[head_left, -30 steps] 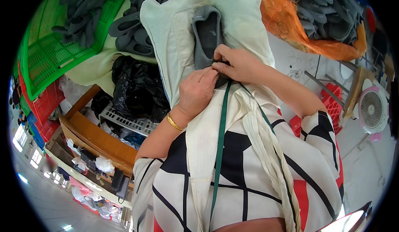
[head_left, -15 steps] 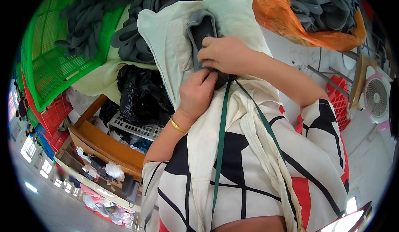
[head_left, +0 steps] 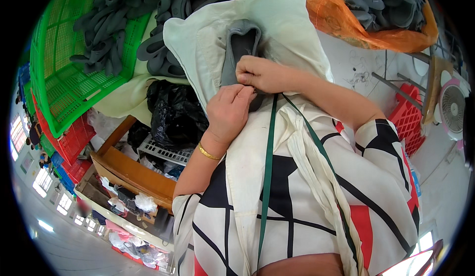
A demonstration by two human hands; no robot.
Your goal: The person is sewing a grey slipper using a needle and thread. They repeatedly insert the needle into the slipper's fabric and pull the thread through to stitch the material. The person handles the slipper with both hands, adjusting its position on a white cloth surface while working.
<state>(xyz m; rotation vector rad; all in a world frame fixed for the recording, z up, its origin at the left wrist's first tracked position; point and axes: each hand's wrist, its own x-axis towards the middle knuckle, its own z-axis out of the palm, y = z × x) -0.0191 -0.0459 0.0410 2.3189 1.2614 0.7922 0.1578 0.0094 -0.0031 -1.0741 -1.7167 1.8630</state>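
Observation:
A grey slip-on shoe [head_left: 230, 70] lies on a pale cloth [head_left: 198, 38] over my lap, its rounded end pointing away from me. My left hand [head_left: 229, 109] is closed at the shoe's near end, thumb and fingers pinched together on its edge. Just to the right, my right hand [head_left: 264, 74] is closed as well, its fingertips meeting the left ones at the shoe's near opening. Whatever small part lies between the fingertips is hidden. A dark green strap [head_left: 267, 177] hangs down the front of my cream apron [head_left: 245, 197].
A green plastic basket [head_left: 62, 85] at the far left holds many grey shoes [head_left: 106, 28]. An orange sack [head_left: 341, 21] with more shoes stands far right. Beside my left arm are a black plastic bag [head_left: 173, 113] and a wooden drawer [head_left: 136, 172]. A fan [head_left: 451, 105] is at the right.
My right hand has drawn slightly nearer and lower, uncovering more of the shoe opening. My left hand has shifted a little left, and its fingers stay pinched at the shoe's near end.

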